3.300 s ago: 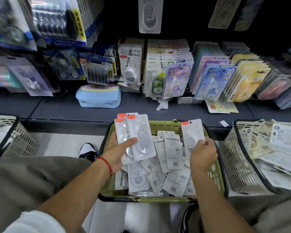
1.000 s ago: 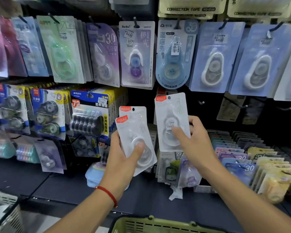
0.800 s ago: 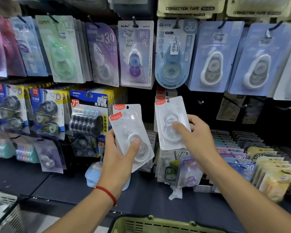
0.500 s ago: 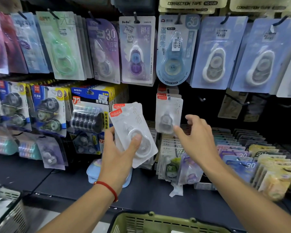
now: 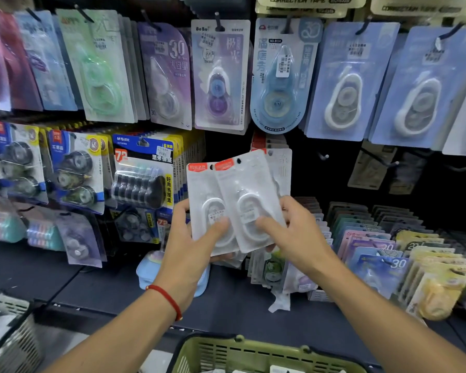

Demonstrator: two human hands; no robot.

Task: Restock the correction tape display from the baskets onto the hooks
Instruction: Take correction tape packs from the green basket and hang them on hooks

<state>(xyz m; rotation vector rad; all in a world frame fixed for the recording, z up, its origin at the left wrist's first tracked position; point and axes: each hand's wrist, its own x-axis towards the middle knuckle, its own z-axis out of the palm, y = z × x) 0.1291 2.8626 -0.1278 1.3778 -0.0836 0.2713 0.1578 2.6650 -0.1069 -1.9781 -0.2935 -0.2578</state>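
While the left hand [image 5: 191, 249] grips two white tape packs [image 5: 234, 203], the right hand [image 5: 293, 232] pinches the front one.

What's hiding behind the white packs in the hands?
Behind the white packs, more of the same packs hang on a hook. Lower down, the fingers of the left hand peek out. The hook itself is covered.

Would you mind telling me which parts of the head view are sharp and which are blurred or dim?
Head view: the white packs and both hands, left hand and right hand, are fairly sharp; the hanging cards at the edges smear and bow; the recess behind the empty hooks is dark.
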